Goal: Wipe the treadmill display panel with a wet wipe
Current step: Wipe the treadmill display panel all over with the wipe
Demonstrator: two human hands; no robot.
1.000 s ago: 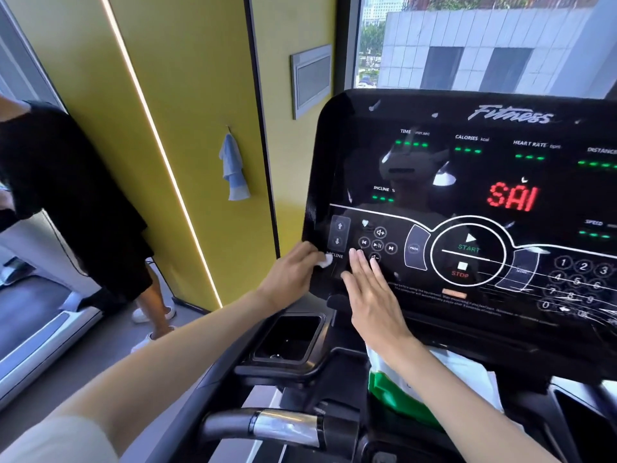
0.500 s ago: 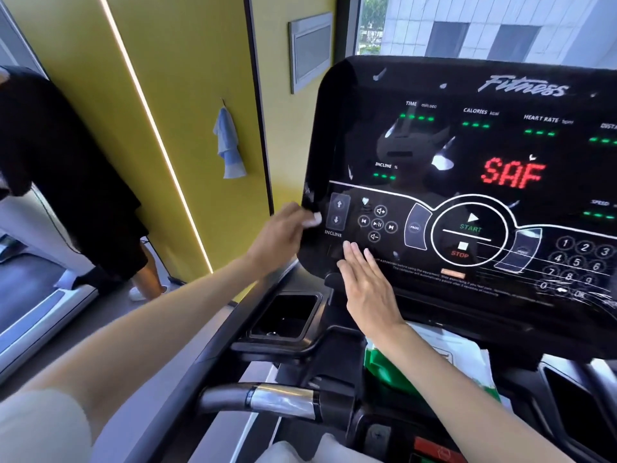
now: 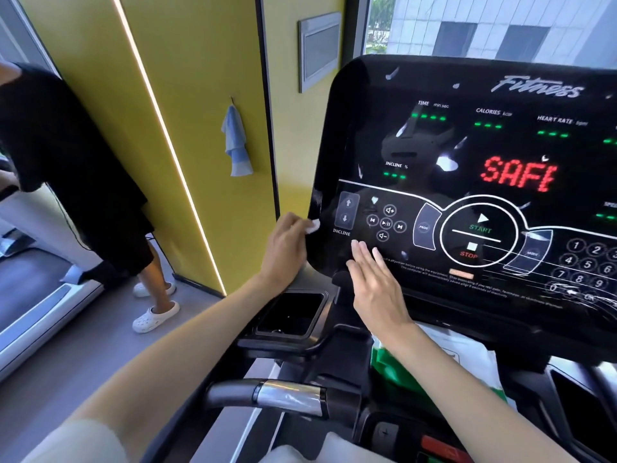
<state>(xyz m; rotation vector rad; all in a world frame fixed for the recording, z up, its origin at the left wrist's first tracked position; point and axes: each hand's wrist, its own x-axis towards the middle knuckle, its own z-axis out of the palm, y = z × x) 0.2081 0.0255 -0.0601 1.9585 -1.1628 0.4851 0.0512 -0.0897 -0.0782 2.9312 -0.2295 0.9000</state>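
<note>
wipe: wet wipe (image 3: 314,226), soft, damp, light; pinched in my left grip (image 3: 285,248) at display panel (image 3: 434,145) left edge
right grip (image 3: 374,285): released; fingers flat on panel's btm-left corner
hold: by bunched wad w/ fingertips; press lightly

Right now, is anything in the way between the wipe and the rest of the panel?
Yes. The right hand lies flat over the panel's lower left, just right of the wipe, which the left hand pinches at the left edge. A low sweep would likely meet it; higher up, nothing visible blocks.
</note>
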